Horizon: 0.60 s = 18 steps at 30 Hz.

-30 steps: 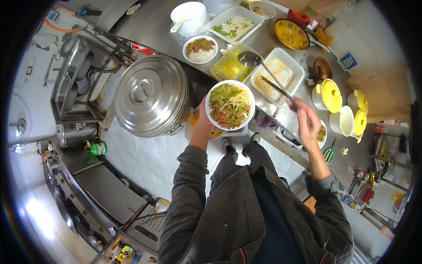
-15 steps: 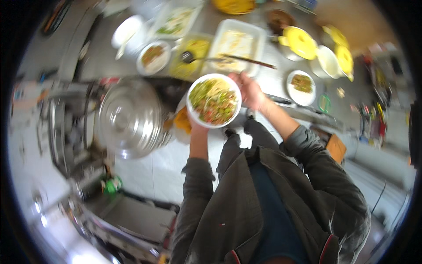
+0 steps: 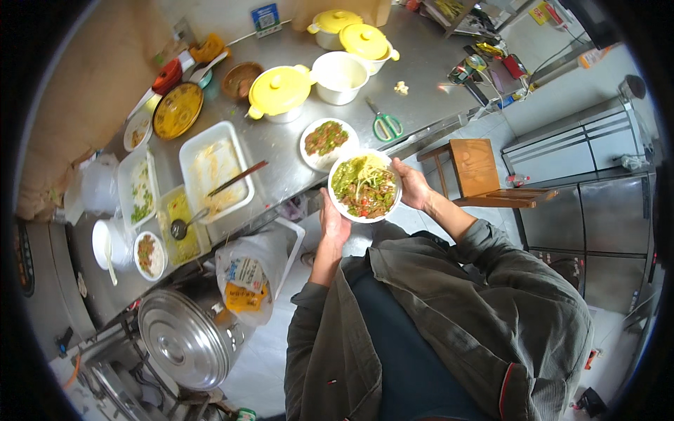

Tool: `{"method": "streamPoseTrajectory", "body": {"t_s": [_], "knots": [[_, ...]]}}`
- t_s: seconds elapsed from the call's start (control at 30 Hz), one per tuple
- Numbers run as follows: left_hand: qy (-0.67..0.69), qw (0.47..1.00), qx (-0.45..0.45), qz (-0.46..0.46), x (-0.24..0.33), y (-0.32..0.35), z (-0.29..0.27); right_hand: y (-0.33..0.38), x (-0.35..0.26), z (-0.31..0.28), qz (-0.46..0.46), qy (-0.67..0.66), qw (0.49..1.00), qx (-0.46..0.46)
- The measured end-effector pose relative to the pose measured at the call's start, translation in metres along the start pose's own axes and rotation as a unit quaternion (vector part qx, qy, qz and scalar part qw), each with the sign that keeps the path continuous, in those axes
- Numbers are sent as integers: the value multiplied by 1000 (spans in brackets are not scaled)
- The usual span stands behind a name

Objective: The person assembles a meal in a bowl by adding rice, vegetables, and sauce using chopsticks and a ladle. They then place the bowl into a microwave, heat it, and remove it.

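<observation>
Between my two hands is a white bowl (image 3: 364, 186) filled with chopped green vegetables, pale shreds and browned minced meat with red bits. My left hand (image 3: 335, 219) grips its left side, with the thumb up along the wall. On the opposite side my right hand (image 3: 413, 184) is closed on the rim. The bowl is held level in front of the counter's edge. Just beyond it, on the counter, stands a second white bowl (image 3: 327, 144) with meat and green topping over something white. Green-handled scissors (image 3: 385, 125) lie to the right of that bowl.
Yellow-lidded pots (image 3: 279, 92) and an open white pot (image 3: 340, 77) stand on the steel counter (image 3: 281, 161). Food trays (image 3: 217, 168), a ladle (image 3: 181, 228) and a small bowl (image 3: 150, 255) are at left. A large lidded pot (image 3: 184, 340) and wooden chair (image 3: 474, 168) flank me.
I have turned to the right, and the held bowl has come along the counter to beside the second bowl. My right hand has shifted from the bowl's upper right edge to its right side.
</observation>
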<state>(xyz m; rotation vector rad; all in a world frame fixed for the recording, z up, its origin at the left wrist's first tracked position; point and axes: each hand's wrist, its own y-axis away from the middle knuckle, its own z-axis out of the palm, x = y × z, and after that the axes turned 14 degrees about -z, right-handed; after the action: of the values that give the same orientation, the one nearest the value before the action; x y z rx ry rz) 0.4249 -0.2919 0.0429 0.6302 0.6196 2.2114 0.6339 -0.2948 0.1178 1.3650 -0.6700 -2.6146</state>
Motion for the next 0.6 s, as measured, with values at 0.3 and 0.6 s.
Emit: {"method": "streamPoseTrajectory", "body": {"t_s": [0.3,0.6], "knots": [[-136,988,72,11,-90,-228,112,-133,-106,-195,-11,-1,999,38],[-123,946,282,106,-90,-305,211,-267,-150,-278,-39,40,996,74]]}}
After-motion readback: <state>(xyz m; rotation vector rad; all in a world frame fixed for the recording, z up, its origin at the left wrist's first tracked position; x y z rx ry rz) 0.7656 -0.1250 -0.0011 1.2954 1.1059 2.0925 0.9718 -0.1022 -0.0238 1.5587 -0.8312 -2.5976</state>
